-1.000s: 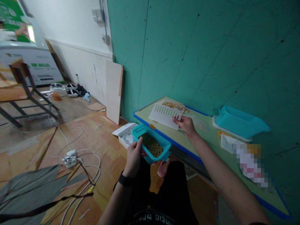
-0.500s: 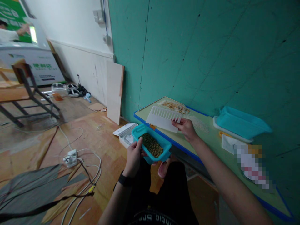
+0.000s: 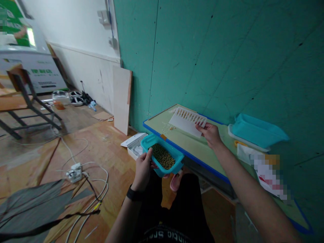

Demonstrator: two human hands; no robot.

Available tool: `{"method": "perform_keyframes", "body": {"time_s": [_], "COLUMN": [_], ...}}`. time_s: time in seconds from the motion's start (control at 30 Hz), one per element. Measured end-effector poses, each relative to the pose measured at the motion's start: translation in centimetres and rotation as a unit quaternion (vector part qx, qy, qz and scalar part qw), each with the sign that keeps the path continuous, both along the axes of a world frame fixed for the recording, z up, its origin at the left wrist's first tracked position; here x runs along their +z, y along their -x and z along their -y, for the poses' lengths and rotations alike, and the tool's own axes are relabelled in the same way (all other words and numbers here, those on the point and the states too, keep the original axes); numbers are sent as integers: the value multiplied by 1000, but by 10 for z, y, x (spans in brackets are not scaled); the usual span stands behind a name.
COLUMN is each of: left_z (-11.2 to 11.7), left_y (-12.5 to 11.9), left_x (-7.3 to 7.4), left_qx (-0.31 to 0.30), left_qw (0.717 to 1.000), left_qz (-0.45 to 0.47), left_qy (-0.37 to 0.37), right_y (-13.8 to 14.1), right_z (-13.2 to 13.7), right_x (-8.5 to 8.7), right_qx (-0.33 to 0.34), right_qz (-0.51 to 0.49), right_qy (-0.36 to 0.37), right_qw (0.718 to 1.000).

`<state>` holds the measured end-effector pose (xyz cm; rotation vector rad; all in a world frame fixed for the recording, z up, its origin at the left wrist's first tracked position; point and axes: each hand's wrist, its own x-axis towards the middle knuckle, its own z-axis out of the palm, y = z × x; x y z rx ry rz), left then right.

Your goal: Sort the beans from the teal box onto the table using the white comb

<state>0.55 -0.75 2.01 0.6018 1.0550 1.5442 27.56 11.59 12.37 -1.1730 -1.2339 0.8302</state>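
My left hand (image 3: pixel 144 166) grips the near left side of a small turquoise plastic basket (image 3: pixel 180 159), thumb over its rim. Green and tan beans (image 3: pixel 164 157) lie inside it, just below the table's front edge. My right hand (image 3: pixel 210 134) pinches the right end of a white plastic slotted plate (image 3: pixel 186 127) above the table. Tan beans show through the row of slots along its far edge. Some loose beans and small pale grains (image 3: pixel 171 128) lie beside its left side. The plate hides the tabletop under it.
The pale green table (image 3: pixel 222 158) with a blue edge stands against a green wall. On its right are a larger turquoise basket (image 3: pixel 258 131) and a partly blurred packet (image 3: pixel 270 177). An open white box (image 3: pixel 135 145), cables and a power strip (image 3: pixel 75 172) lie on the floor.
My right hand has moved the slotted plate right and away from me, over the bean pile, which it now mostly covers. The basket in my left hand stays nearly still.
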Motion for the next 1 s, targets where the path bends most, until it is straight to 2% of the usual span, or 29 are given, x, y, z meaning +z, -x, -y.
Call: {"method": "perform_keyframes", "body": {"time_s": [0.13,0.27,0.53,0.8,1.0], "left_z": [0,1,0,1,0], "left_y": [0,0,1,0,1], "left_x": [-1,-1,-2,-3,-5], "left_qx": [0,-6,-3,-3,-7], "left_qw": [1000,1000,1000,1000,1000], "left_qz": [1,3,-5,-3,-7], "left_qy": [-1,-5,-2,-2,-2], "right_y": [-14,-17,-8,-4,-4], "right_z": [-13,-17,-19,-16,-18], "right_x": [-13,-21,-23,-22,-23], "right_qx": [-33,-34,5,17,12], "right_qz": [-22,-9,5,-7,3], "right_qy": [16,10,8,26,13], "right_qw": [999,999,1000,1000,1000]}}
